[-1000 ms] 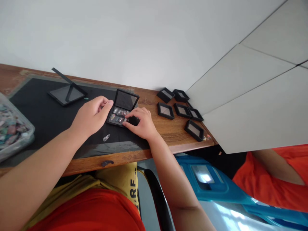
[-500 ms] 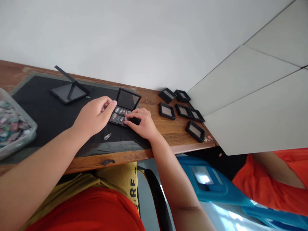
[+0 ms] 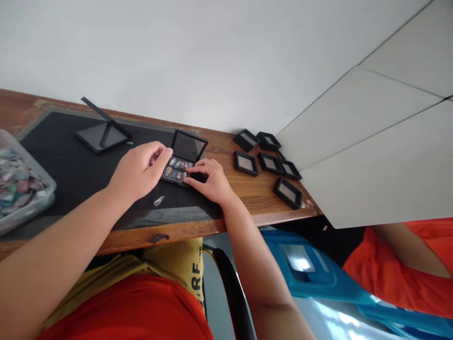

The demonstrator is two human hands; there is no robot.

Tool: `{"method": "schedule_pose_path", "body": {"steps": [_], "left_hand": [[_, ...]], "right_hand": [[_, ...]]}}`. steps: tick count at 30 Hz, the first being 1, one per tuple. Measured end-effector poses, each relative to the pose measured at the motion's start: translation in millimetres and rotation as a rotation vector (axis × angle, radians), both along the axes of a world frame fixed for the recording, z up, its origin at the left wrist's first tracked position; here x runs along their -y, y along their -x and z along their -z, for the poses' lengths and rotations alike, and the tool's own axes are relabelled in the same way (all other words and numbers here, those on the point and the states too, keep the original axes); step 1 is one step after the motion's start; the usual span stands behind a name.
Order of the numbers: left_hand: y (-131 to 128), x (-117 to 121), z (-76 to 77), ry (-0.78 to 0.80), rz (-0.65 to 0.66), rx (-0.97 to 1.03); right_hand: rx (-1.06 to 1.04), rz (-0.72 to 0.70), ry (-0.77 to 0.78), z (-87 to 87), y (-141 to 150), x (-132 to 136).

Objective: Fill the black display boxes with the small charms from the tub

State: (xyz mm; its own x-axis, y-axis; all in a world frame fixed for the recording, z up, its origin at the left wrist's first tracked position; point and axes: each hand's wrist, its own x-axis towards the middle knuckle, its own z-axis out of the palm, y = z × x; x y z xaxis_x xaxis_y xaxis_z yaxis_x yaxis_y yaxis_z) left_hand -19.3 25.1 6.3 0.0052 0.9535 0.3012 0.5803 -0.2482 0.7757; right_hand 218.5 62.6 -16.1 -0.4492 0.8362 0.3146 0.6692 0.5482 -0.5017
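A small black nail box (image 3: 188, 146) stands with its lid up on the dark mat, and several decorated press-on nails (image 3: 179, 164) lie in it in two rows. My left hand (image 3: 138, 169) is closed at the box's left edge, thumb along the edge and fingers curled, partly hidden. Over the right end of the lower row, my right hand (image 3: 211, 181) pinches a press-on nail (image 3: 184, 175) between thumb and forefinger, still within the box. One clear pointed nail (image 3: 159, 200) lies loose on the mat in front.
At the left stands a clear plastic tub (image 3: 53, 188) full of colourful pieces. An open black case (image 3: 102, 137) sits at the back, with a small green nail (image 3: 130, 143) beside it. Several black boxes (image 3: 246, 163) lie on the right. A person's orange sleeve (image 3: 375, 264) shows beyond the white panel.
Both hands keep nearly the same place at the box. The right thumb and forefinger have shifted very slightly at the lower row.
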Motion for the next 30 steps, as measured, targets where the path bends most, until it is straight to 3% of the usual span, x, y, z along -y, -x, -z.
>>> {"method": "schedule_pose_path", "body": {"steps": [9,23,27,30], "left_hand": [[-2.8,-0.8,2.8,-0.016,0.030,0.001],[-4.7,-9.8,19.3,-0.043,-0.072,0.027],[-11.6,-8.4,21.9,-0.071,-0.023,0.035],[-11.2,-10.6,25.9,-0.133,-0.079,0.087]], "right_hand": [[-0.096,0.005,-0.080,-7.8,-15.1,-1.6],[-0.132,0.018,-0.060,0.8,-20.2,-10.5],[-0.340,0.095,-0.057,4.2,-17.1,-17.5],[-0.678,0.206,0.097,6.6,-9.6,-25.1]]}}
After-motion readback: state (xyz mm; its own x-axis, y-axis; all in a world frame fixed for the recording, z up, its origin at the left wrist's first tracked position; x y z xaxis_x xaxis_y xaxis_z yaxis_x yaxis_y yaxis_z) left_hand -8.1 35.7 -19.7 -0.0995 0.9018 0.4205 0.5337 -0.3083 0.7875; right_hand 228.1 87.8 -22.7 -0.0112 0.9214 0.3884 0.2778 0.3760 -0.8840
